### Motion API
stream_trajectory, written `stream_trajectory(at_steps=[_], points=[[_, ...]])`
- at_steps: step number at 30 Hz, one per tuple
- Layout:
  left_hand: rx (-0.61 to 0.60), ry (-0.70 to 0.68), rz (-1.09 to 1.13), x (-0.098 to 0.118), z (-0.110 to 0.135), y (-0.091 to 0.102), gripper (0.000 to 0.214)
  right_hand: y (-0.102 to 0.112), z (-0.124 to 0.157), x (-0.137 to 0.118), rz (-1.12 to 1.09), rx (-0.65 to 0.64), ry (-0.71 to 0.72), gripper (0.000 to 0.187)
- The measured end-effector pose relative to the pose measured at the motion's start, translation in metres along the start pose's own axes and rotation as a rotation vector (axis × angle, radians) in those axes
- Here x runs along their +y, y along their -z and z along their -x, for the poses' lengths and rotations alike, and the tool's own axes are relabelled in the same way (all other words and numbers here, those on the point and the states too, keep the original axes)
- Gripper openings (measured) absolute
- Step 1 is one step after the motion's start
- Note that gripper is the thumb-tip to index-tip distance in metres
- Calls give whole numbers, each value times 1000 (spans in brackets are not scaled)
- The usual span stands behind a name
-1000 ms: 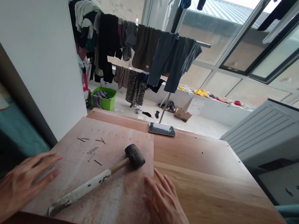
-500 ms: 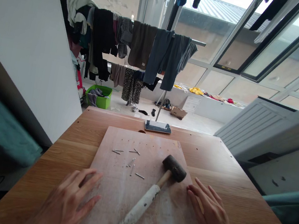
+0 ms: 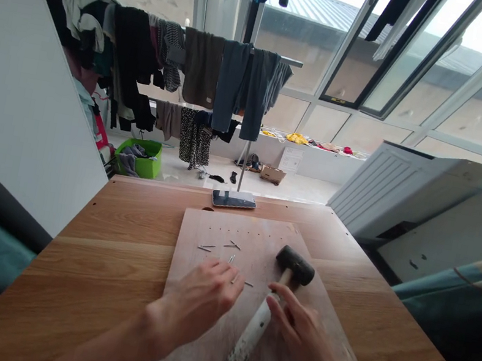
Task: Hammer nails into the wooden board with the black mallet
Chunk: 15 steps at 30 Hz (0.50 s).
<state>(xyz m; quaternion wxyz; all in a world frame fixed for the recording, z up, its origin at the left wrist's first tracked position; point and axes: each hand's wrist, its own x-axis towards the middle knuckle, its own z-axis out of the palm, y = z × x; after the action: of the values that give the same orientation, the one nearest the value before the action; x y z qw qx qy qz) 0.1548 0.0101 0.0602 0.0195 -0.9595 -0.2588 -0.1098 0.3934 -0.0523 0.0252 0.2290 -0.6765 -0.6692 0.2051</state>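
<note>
A pinkish wooden board (image 3: 213, 337) lies on the wooden table. Several thin nails (image 3: 205, 247) are scattered on it, below a row of small holes. My left hand (image 3: 207, 293) is over the board, fingers bent down and drawn together around a nail (image 3: 234, 278); its fingertips are partly hidden. A mallet with a black head (image 3: 295, 266) and a white-wrapped handle (image 3: 248, 337) lies slanted across the board's right side. My right hand (image 3: 305, 332) is at the upper handle, thumb and forefinger stretched out and apart, not wrapped round it.
A phone (image 3: 234, 199) lies at the table's (image 3: 112, 276) far edge. Beyond stand a loaded clothes rack (image 3: 285, 60) and a green basket (image 3: 150, 164). A white panelled unit (image 3: 376, 179) is at the right, a pale wall (image 3: 18, 91) at the left.
My left hand has moved right from the board's left edge to the nails, its fingers closing. My right hand has moved left from the right edge to the mallet handle. The view has shifted.
</note>
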Motion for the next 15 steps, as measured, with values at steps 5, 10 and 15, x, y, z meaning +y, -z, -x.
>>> stream_trajectory(at_steps=[5, 10, 15], points=[[-79, -139, -152, 13, -42, -27, 12, 3, -8, -6, -207, -118, -111, 38], [-22, -215, -213, 15, -56, -31, 13, 20, 11, 12, -780, -54, -323, 50], [44, -112, 12, -19, -60, -22, 17, 32, 25, 29, -857, 87, -376, 61]])
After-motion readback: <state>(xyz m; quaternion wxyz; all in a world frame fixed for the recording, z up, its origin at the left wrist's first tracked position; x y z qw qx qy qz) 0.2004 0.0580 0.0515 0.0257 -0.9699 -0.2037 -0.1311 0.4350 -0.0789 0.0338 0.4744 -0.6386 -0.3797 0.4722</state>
